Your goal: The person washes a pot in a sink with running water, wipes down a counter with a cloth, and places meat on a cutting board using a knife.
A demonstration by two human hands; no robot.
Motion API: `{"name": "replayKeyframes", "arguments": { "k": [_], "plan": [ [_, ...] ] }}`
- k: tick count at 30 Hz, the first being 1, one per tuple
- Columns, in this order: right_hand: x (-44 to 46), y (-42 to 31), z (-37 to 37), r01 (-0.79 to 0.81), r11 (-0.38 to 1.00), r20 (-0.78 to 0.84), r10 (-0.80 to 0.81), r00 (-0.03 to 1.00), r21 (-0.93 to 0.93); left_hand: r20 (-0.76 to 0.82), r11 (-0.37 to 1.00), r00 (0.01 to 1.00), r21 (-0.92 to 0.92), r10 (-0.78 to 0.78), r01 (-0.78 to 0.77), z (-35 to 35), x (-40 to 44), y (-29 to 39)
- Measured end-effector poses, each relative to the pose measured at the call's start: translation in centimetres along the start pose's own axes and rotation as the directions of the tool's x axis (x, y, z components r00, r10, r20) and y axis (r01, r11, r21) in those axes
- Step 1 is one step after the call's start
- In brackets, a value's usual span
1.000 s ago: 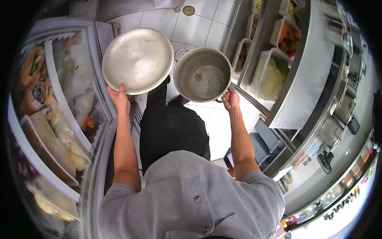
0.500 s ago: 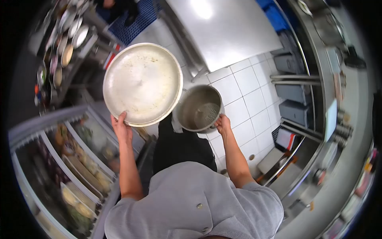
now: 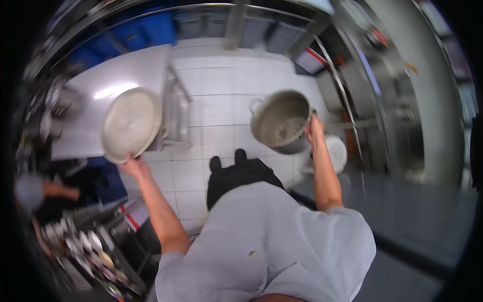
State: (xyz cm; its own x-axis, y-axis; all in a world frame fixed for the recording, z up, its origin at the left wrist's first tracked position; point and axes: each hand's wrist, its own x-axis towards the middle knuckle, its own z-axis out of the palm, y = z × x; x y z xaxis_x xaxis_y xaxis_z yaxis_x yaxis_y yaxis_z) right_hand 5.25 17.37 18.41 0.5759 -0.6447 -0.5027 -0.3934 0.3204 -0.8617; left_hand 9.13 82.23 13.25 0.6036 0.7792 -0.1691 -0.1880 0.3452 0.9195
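Observation:
A round pale metal lid (image 3: 132,125) is tilted in my left hand (image 3: 136,166), which grips its lower rim. On the other side my right hand (image 3: 314,129) is closed on the handle of a deep metal pot (image 3: 282,121). The pot leans so that its inside shows, with a speckled, shiny patch at the bottom; whether that is liquid I cannot tell. Lid and pot are held well apart, the pot above the white floor tiles and the lid in front of the steel table's edge.
A steel table (image 3: 83,100) stands at the left, blue bins (image 3: 143,32) and grey bins behind. A co-worker's arm (image 3: 60,191) shows at the far left, above a rack of containers (image 3: 93,251). Steel counters line the right; a round white object (image 3: 334,153) is beside my right forearm.
The view has swung round to the right; the open refrigerator drawers have left it and the steel table is now at the left. Lid and pot have moved further apart, both still held.

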Motion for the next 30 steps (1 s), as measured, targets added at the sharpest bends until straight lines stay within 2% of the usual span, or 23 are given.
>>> {"name": "replayKeyframes", "arguments": {
  "k": [2, 4, 6, 8, 9, 10, 12, 14, 16, 18, 20, 21, 22, 23, 25, 26, 28, 29, 30],
  "plan": [
    [-1.0, -4.9, -3.5, 0.070, 0.995, -0.057, -0.066, 0.996, 0.072, -0.043, 0.971, 0.990, 0.190, -0.136, 0.142, 0.7, 2.7, -1.1],
    [-2.2, -9.0, -7.3, 0.026, 0.934, 0.054, -0.049, 0.997, 0.357, -0.057, 0.999, 0.997, 0.019, -0.046, 0.048, 2.0, 3.3, -1.8],
    [-1.8, -12.7, -11.3, 0.081, 0.920, 0.011, -0.092, 0.996, 0.385, 0.021, 0.997, 0.999, 0.055, 0.043, -0.045, 4.8, 2.1, -0.8],
    [-4.1, -16.8, -12.4, 0.223, 0.907, -0.134, -0.186, 0.973, 0.359, -0.037, 0.994, 0.999, 0.105, -0.006, 0.010, 5.4, 3.3, -1.7],
    [-3.9, -18.0, -13.6, 0.265, 0.897, -0.140, -0.230, 0.963, 0.353, -0.074, 0.995, 0.997, 0.089, -0.032, 0.039, 6.7, 2.1, -1.1],
    [-4.4, -18.6, -13.0, 0.314, 0.893, -0.150, -0.280, 0.948, 0.322, -0.122, 0.993, 0.989, 0.072, -0.082, 0.091, 6.7, 2.7, -1.7],
    [-3.9, -20.3, -13.8, 0.369, 0.873, -0.189, -0.323, 0.927, 0.318, -0.174, 0.992, 0.981, -0.108, -0.082, 0.064, 5.7, 3.3, -3.8],
    [-1.6, -21.6, -14.9, 0.417, 0.845, -0.186, -0.375, 0.908, 0.336, -0.533, 0.989, 0.842, 0.051, -0.090, 0.138, 9.5, -0.8, -3.9],
    [1.8, -23.0, -16.6, 0.397, 0.836, -0.179, -0.354, 0.918, 0.380, -0.611, 0.977, 0.788, 0.117, -0.071, 0.179, 13.0, -3.9, -6.7],
    [4.6, -24.3, -17.8, 0.358, 0.852, -0.117, -0.340, 0.933, 0.381, -0.403, 0.846, 0.907, 0.520, 0.121, 0.118, 18.0, -6.4, -12.6],
    [7.7, -25.6, -19.3, 0.331, 0.874, -0.107, -0.313, 0.944, 0.357, -0.386, 0.863, 0.887, 0.325, -0.251, 0.386, 33.6, -18.4, -11.0],
    [9.3, -26.1, -20.3, 0.332, 0.870, -0.118, -0.310, 0.943, 0.364, -0.462, 0.825, 0.850, 0.354, -0.255, 0.440, 36.9, -18.4, -13.2],
    [10.1, -26.4, -21.2, 0.308, 0.879, -0.079, -0.301, 0.950, 0.363, -0.560, 0.785, 0.792, 0.367, -0.241, 0.499, 37.1, -16.5, -15.3],
    [10.4, -26.8, -22.7, 0.329, 0.860, -0.112, -0.310, 0.944, 0.390, -0.590, 0.795, 0.774, 0.345, -0.229, 0.499, 35.6, -14.3, -17.3],
    [12.5, -27.2, -24.4, 0.344, 0.839, -0.146, -0.311, 0.939, 0.422, -0.423, 0.789, 0.740, 0.090, -0.522, 0.608, 30.8, -9.9, -18.2],
    [13.2, -27.1, -25.4, 0.350, 0.838, -0.195, -0.293, 0.936, 0.419, -0.431, 0.799, 0.743, 0.079, -0.512, 0.596, 30.4, -9.6, -17.0],
    [13.8, -28.2, -26.0, 0.355, 0.850, -0.215, -0.291, 0.932, 0.388, -0.159, 0.711, 0.744, 0.222, -0.649, 0.667, 31.8, -10.1, -16.5],
    [14.4, -29.3, -26.1, 0.369, 0.857, -0.263, -0.286, 0.921, 0.360, -0.085, 0.749, 0.808, 0.329, -0.584, 0.575, 33.8, -11.0, -18.3],
    [16.0, -30.5, -24.4, 0.343, 0.879, -0.226, -0.279, 0.933, 0.330, -0.026, 0.710, 0.781, 0.399, -0.624, 0.581, 36.7, -13.5, -18.5]
  ]
}}
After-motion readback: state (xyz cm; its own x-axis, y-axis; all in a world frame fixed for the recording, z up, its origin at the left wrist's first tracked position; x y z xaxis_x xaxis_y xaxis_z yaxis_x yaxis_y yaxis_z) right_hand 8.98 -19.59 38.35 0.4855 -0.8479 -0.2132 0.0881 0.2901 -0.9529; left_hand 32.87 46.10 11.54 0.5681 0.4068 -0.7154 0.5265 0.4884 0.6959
